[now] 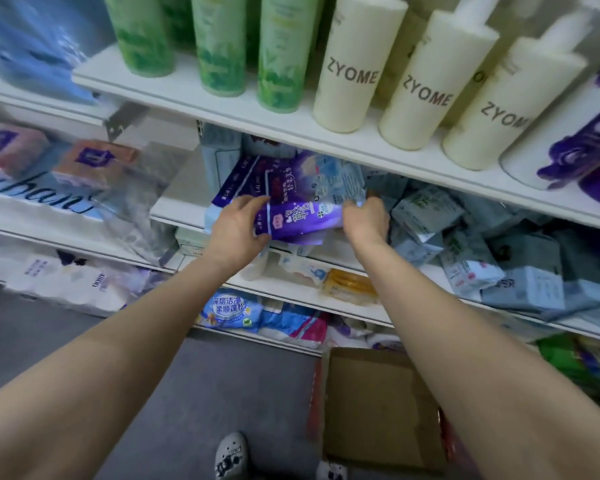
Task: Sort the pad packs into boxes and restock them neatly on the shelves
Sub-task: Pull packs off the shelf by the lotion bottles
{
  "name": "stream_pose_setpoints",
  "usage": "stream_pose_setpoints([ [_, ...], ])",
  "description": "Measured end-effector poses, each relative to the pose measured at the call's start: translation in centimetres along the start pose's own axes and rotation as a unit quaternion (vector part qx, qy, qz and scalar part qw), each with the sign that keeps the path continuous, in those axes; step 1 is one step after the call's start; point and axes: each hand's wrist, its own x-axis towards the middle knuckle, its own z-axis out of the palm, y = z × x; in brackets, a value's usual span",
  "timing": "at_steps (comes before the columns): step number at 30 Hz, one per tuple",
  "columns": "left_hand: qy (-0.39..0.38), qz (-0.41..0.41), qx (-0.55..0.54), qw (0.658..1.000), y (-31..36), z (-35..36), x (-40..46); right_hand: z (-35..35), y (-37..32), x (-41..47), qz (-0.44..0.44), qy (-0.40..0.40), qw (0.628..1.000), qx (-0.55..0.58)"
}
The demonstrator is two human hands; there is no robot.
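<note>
A purple pad pack (300,220) is held at the front edge of the middle shelf (184,211). My left hand (238,226) grips its left end and my right hand (366,220) grips its right end. Behind it on the shelf lie more purple pad packs (257,181) and a pale blue one (340,181). A loose heap of grey-blue pad packs (482,251) covers the shelf to the right. An open cardboard box (378,407) stands on the floor below my right forearm.
Green bottles (219,43) and cream ZYOME bottles (354,64) stand on the shelf above. Tissue packs (66,278) fill the left shelves. Lower shelves hold a yellow pack (349,287) and blue bags (232,311). My slippered foot (231,455) stands on the grey floor.
</note>
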Motion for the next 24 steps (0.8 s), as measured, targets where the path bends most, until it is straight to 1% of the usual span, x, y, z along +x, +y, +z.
stream_pose_setpoints([
  [2, -0.011, -0.007, -0.007, 1.0, 0.2, 0.4, 0.5, -1.8, 1.0, -0.4, 0.009, 0.045, 0.999, -0.006],
  [5, -0.079, -0.002, 0.009, 0.997, 0.0, 1.7, 1.6, -4.0, 2.4, -1.1, -0.012, 0.081, 0.996, -0.036],
  [7, -0.121, 0.032, 0.065, 0.99, -0.3, 2.7, 2.4, -4.9, 3.2, -1.5, -0.03, 0.077, 0.995, -0.058],
  [9, -0.142, 0.057, 0.142, 0.978, -0.5, 3.5, 3.2, -5.4, 4.1, -1.5, -0.042, 0.07, 0.995, -0.064],
  [12, -0.105, 0.067, 0.203, 0.971, -0.9, 4.1, 4.0, -5.7, 5.4, -1.7, -0.039, 0.064, 0.996, -0.047],
  [16, -0.05, 0.068, 0.214, 0.973, -0.6, 4.0, 4.4, -5.9, 7.3, -2.6, -0.049, 0.034, 0.998, -0.014],
  [18, -0.015, 0.083, 0.208, 0.975, -0.1, 3.4, 4.3, -6.2, 8.0, -2.9, -0.068, 0.031, 0.997, -0.001],
  [21, 0.036, 0.08, 0.161, 0.983, 0.9, 2.2, 3.8, -7.1, 8.3, -3.1, -0.078, 0.035, 0.996, 0.023],
  [24, 0.085, 0.083, 0.129, 0.985, 2.6, 0.8, 3.1, -8.3, 8.2, -3.3, -0.078, 0.052, 0.992, 0.087],
])
